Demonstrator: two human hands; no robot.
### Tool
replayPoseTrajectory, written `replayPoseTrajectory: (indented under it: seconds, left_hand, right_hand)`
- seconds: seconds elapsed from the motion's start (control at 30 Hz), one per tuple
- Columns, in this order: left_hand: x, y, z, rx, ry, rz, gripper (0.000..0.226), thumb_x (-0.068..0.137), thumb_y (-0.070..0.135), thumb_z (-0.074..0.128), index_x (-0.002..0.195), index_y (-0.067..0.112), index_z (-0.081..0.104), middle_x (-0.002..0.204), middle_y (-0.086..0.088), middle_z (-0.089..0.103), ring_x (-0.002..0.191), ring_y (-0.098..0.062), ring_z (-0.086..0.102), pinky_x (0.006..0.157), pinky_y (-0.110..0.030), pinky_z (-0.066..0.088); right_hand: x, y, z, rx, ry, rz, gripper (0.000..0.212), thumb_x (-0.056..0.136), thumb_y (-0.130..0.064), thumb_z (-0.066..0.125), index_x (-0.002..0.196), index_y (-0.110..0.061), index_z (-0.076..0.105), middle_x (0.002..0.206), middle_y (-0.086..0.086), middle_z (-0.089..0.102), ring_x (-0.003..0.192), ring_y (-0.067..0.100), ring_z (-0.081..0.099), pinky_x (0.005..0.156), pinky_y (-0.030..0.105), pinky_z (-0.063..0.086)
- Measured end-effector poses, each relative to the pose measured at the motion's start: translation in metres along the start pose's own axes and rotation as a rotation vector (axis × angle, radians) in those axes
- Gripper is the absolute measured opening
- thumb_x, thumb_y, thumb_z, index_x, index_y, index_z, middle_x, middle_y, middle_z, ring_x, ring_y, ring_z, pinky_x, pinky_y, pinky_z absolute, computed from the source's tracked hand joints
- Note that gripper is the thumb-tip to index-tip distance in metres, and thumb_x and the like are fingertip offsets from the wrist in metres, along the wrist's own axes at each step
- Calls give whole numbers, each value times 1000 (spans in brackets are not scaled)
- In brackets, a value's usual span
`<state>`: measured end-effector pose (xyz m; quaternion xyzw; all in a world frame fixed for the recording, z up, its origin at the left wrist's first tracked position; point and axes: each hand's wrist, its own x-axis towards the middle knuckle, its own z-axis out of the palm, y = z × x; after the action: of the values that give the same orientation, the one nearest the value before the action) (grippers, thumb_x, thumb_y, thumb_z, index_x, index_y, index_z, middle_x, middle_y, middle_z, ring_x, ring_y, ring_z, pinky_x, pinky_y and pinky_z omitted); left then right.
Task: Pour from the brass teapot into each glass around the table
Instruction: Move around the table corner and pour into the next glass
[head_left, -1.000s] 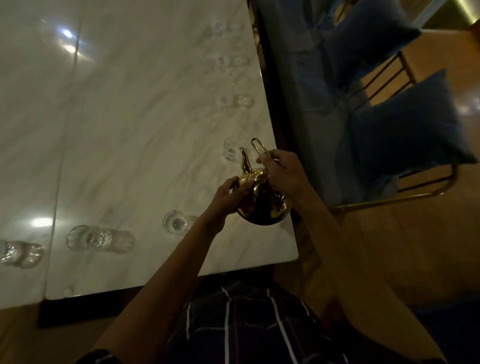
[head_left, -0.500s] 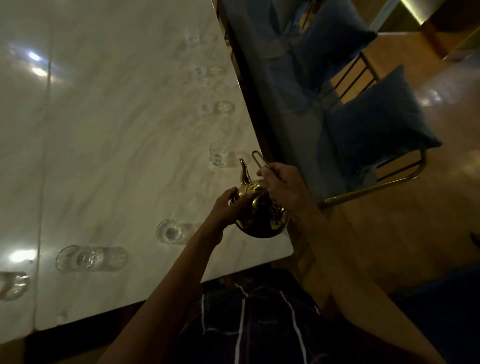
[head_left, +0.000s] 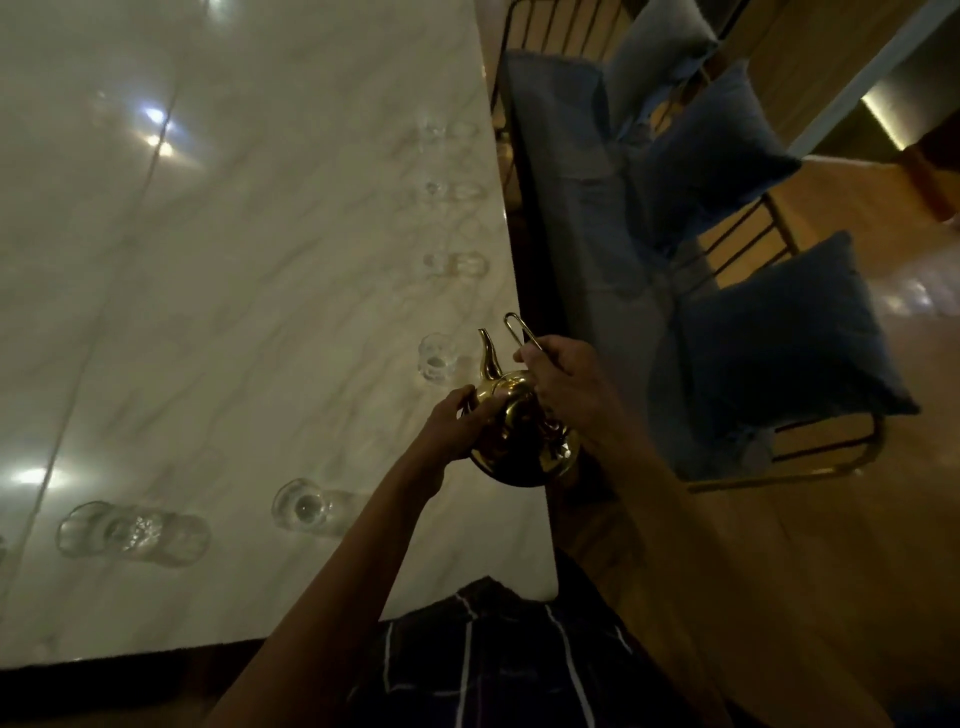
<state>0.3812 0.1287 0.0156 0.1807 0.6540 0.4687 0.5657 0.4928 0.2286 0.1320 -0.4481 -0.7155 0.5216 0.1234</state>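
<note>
Brass teapot (head_left: 522, 431) held up over the near right corner of the marble table (head_left: 234, 312). Right hand (head_left: 569, 387) curled round the thin wire handle (head_left: 519, 330), gripping it. Left hand (head_left: 457, 423) on the side of the pot, fingers bent against the metal, steadying it. Spout (head_left: 488, 353) pointing up and a bit forward, just beside the nearest glass on the right edge (head_left: 436, 358). Not tipped far enough to pour. No stream to see.

Probably between glasses right now. Hard to tell which glasses have drink in them: too dark, and clear glass shows little. Nearest glass on the right edge maybe has a little in the bottom, but not sure.

Lots left to do, by the look of it. Three more glasses (head_left: 454, 265) lined up farther along the right edge. Two glasses along the near edge: one close (head_left: 304, 506), one more to the left (head_left: 132, 532). Next job, most likely: tip the spout over the glass right beside it, then go on down the row. Blue cushions (head_left: 779, 338) on the chairs to the right.
</note>
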Motion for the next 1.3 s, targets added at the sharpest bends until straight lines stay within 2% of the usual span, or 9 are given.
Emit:
replayPoseTrajectory:
  seconds: [0.17, 0.3, 0.43, 0.53, 0.7, 0.97, 1.1, 1.23, 1.3]
  left_hand:
    - [23, 18, 32, -83, 132, 17, 50, 95, 57, 65, 134, 27, 53, 118, 8, 64, 104, -9, 64, 79, -31, 54]
    - [43, 25, 74, -128, 249, 27, 61, 94, 58, 66, 143, 23, 53, 131, 1, 64, 108, -12, 67, 77, -28, 54]
    - [57, 36, 113, -184, 322, 6, 64, 96, 52, 67, 149, 19, 49, 139, -3, 58, 106, -10, 64, 74, -26, 54]
    - [63, 43, 136, -223, 367, 13, 53, 97, 47, 68, 141, 24, 52, 136, -2, 58, 103, -9, 64, 72, -26, 54]
    - [66, 48, 166, -252, 403, 35, 69, 95, 49, 70, 152, 19, 46, 141, -2, 56, 109, -12, 65, 75, -26, 54]
    - [67, 48, 185, -233, 420, 92, 73, 94, 52, 70, 153, 18, 46, 144, -5, 55, 115, -20, 66, 82, -28, 57]
    - [65, 47, 188, -239, 415, 113, 65, 95, 51, 70, 148, 18, 50, 138, -4, 60, 106, -13, 68, 74, -22, 55]
    - [70, 56, 185, -242, 425, 127, 60, 96, 48, 69, 145, 18, 52, 127, 0, 64, 98, -11, 72, 68, -17, 55]
    - [77, 62, 181, -254, 432, 128, 53, 96, 47, 69, 140, 21, 54, 120, 3, 65, 95, -10, 73, 65, -15, 55]
  right_hand:
    - [46, 15, -36, -28, -140, -50, 21, 103, -29, 49, 107, -18, 67, 93, -5, 62, 89, 10, 62, 78, 29, 53]
    - [79, 27, -76, -61, -242, -117, 24, 103, -26, 49, 109, -12, 68, 94, -3, 64, 88, 9, 62, 81, 28, 51]
    - [101, 39, -110, -98, -339, -126, 19, 103, -26, 50, 104, -18, 66, 101, -1, 66, 95, 14, 65, 87, 33, 54]
    - [110, 43, -132, -108, -381, -143, 18, 103, -24, 49, 103, -18, 66, 98, 1, 67, 92, 15, 66, 81, 30, 54]
    - [112, 50, -161, -78, -401, -150, 19, 103, -24, 50, 97, -19, 67, 85, 1, 65, 74, 8, 62, 64, 22, 47]
    - [94, 51, -181, -36, -365, -196, 19, 104, -22, 48, 97, -17, 65, 87, 3, 62, 73, 8, 59, 63, 20, 46]
    - [90, 51, -184, -21, -378, -205, 19, 104, -22, 48, 100, -15, 65, 85, 0, 60, 72, 6, 60, 62, 18, 46]
    - [100, 46, -184, -12, -368, -201, 19, 103, -23, 49, 94, -22, 66, 94, 7, 66, 84, 16, 66, 68, 27, 52]
    - [113, 41, -183, -7, -387, -205, 18, 103, -23, 50, 95, -21, 66, 88, 5, 64, 78, 14, 65, 66, 26, 50]
